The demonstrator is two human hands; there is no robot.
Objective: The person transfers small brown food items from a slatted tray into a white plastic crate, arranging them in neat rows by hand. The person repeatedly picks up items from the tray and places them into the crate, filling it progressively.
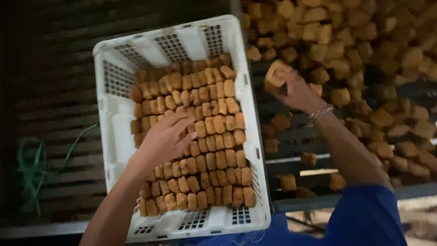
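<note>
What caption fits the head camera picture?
Left hand presses rows of golden-brown blocks in a white crate; right hand lifts another block.

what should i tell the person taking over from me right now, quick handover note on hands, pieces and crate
Left hand: palm down on the packed rows of golden-brown fried rectangular pieces inside the white perforated plastic crate, holding nothing that shows.
Right hand: fingers closed on one golden-brown fried block, over the dark slatted rack beside the crate.
Done: the crate holds several tidy rows across most of its floor.
Left: a strip at the crate's far end is bare; a loose heap of the same golden-brown pieces lies on the rack to the right.
</note>
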